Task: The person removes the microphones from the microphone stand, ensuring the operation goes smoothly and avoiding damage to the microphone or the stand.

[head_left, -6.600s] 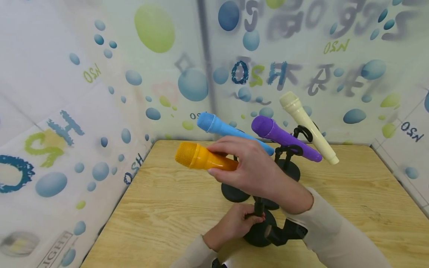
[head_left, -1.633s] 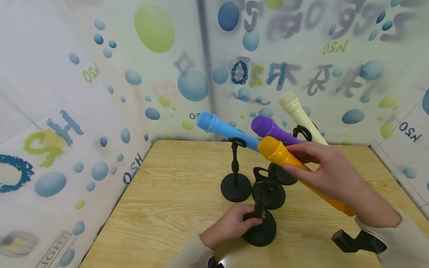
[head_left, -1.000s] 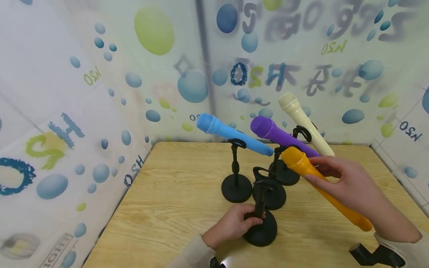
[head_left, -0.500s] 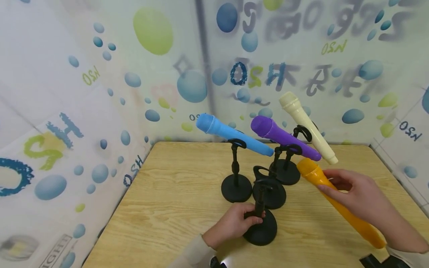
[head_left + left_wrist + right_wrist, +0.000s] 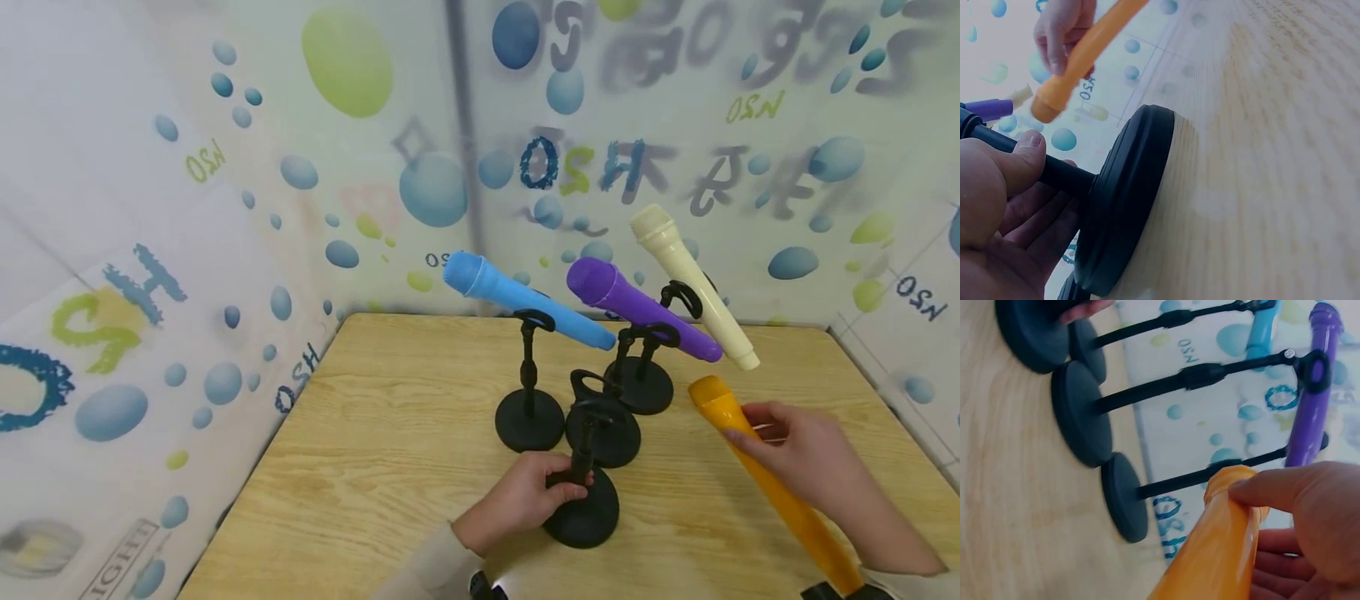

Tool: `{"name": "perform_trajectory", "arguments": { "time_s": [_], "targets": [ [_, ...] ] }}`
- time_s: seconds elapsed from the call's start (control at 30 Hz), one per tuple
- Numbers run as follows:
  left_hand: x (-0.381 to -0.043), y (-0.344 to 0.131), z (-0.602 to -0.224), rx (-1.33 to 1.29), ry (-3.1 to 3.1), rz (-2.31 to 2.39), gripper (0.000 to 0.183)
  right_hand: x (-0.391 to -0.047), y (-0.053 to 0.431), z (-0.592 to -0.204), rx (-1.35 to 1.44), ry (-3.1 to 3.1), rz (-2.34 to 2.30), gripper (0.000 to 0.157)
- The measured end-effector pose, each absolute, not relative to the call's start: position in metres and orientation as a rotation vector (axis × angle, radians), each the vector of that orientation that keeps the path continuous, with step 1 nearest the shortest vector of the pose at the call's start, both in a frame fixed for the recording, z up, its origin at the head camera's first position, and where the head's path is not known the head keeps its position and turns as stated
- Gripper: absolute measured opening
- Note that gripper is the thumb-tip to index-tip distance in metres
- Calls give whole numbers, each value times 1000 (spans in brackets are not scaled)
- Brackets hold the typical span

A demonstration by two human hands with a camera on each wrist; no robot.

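Observation:
My left hand (image 5: 521,496) grips the stem of the nearest black microphone stand (image 5: 600,518), whose round base rests on the table. In the left wrist view, my thumb lies across that stem (image 5: 1063,175). The holder at its top has no microphone in it. To the right, my right hand (image 5: 813,454) holds an orange microphone (image 5: 791,508) just below its head, thumb on one side and fingers on the other. The microphone slants, head to the upper left, tail toward the front right. The right wrist view shows my thumb on the orange microphone (image 5: 1216,544) near its collar.
Behind the held stand, a blue microphone (image 5: 525,296), a purple microphone (image 5: 637,307) and a cream microphone (image 5: 708,296) lean in black stands, such as the left one (image 5: 528,423). The wooden table (image 5: 375,450) meets patterned walls (image 5: 360,183) behind and at the sides.
My right hand has carried the orange microphone from above the near stands to the right and lower, toward the table's right side. My left hand stays on the stem.

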State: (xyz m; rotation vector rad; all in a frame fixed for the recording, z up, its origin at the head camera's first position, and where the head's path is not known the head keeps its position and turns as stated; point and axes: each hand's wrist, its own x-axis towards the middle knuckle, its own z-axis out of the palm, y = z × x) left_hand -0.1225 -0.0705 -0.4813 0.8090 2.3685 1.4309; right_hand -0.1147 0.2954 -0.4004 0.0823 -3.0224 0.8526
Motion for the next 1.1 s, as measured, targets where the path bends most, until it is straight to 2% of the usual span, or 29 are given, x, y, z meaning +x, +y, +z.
{"name": "perform_trajectory", "arguments": {
  "time_s": [0.63, 1.1],
  "targets": [
    [-123, -71, -483, 802, 2374, 1430, 14, -130, 313, -433, -213, -3103, 878, 74],
    [-123, -70, -483, 863, 2408, 1417, 13, -138, 307, -455, -250, -3094, 914, 70]
  ]
}}
